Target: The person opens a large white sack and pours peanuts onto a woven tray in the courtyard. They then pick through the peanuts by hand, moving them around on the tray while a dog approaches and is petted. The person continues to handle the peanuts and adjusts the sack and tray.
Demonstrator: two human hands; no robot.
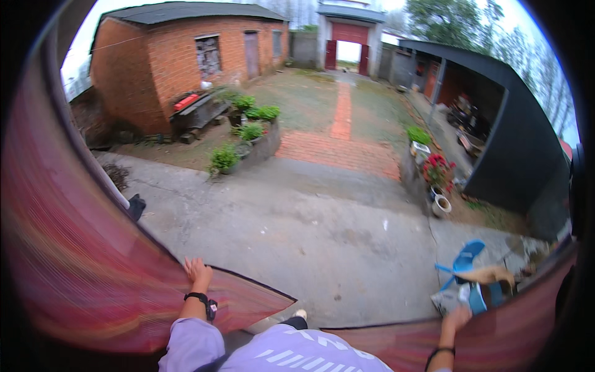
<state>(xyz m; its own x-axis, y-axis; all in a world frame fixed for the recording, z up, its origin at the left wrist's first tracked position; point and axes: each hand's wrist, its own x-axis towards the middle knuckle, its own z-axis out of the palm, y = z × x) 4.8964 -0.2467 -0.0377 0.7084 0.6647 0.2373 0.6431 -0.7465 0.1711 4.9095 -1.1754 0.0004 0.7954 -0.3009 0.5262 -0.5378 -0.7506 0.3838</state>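
A striped red curtain hangs around me in two panels with dark hems. My left hand (198, 273) grips the edge of the left curtain panel (107, 246), its fingers over the hem. At the right, my right hand (458, 317), somewhat blurred, holds the upper edge of the right curtain panel (399, 342). Between the panels, a concrete porch floor (297, 232) spreads out before me, and one light shoe (301, 314) shows at my feet. Just beyond my right hand are a blue chair (467, 255) and a blue bucket (484, 297).
Potted plants (225, 158) line a low wall at the left. Red flowers (438, 171) and a white pot (441, 205) stand right. A brick path (342, 111) leads to an open red gate (348, 51). A brick building (176, 69) and a dark shed (506, 139) flank the yard.
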